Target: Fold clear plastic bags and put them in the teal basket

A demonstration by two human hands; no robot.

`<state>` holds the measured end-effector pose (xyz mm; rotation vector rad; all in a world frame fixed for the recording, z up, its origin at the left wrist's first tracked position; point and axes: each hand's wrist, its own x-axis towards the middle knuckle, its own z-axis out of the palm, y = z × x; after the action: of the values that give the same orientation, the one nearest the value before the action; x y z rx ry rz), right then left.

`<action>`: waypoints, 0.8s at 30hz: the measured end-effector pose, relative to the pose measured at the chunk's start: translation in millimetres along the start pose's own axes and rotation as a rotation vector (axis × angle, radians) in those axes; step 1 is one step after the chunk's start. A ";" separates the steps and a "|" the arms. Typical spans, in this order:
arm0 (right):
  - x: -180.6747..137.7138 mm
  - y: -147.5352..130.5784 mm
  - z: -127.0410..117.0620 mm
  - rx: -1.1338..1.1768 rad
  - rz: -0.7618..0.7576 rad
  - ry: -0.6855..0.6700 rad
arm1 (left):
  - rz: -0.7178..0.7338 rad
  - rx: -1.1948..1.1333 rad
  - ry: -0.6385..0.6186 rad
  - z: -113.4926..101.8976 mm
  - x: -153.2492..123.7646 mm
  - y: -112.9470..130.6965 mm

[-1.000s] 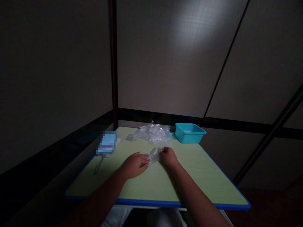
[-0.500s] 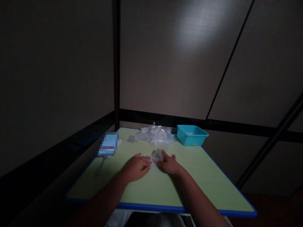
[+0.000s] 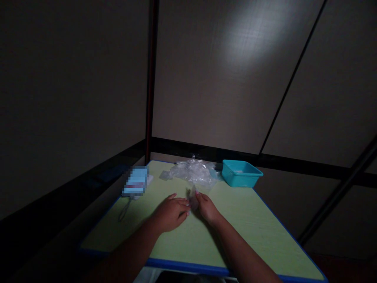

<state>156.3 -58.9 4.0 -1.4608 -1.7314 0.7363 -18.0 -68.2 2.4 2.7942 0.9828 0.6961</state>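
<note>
A small clear plastic bag (image 3: 193,199) stands tilted over the middle of the table, its details blurred. Thumb and fingers of my right hand (image 3: 207,208) are closed on its right side. My left hand (image 3: 172,212) lies low over the tabletop with its fingers stretched toward the bag; the fingertips reach its left edge, and I cannot tell whether they press on it. Beyond both hands lies a heap of crumpled clear plastic bags (image 3: 196,172).
A turquoise plastic basin (image 3: 240,180) stands at the table's far right. At the left edge lies a pixelated light-blue item (image 3: 136,181) with a cord loop (image 3: 124,210). The green tabletop (image 3: 250,232) has a blue rim, and panelled walls (image 3: 206,86) rise behind it.
My right hand has turned and its fingers have closed in on the bag, which now looks narrower and more upright. The left hand has barely moved. The view has shifted slightly.
</note>
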 end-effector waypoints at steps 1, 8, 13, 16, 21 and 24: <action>-0.2 0.5 2.5 0.035 -0.024 -0.025 | 0.001 0.006 0.000 -1.1 0.1 1.0; -4.2 -9.4 12.6 0.154 -0.138 -0.156 | -0.012 0.028 -0.001 -6.8 1.0 5.6; -7.7 -15.8 7.1 0.169 -0.179 -0.211 | -0.022 0.029 0.004 -4.5 1.1 4.9; -11.7 -13.4 -2.2 -0.016 -0.201 -0.272 | -0.030 0.025 0.005 -3.8 0.6 4.5; -17.1 -7.4 -13.9 -0.379 -0.153 -0.334 | -0.008 0.004 -0.006 -4.4 -0.8 3.6; -17.5 -5.3 -13.0 -0.451 -0.137 -0.338 | -0.001 -0.007 -0.004 -4.5 -1.4 3.3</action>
<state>165.5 -77.5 12.5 -1.5483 -2.3492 0.5650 -19.1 -71.8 6.6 2.7876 0.9790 0.6917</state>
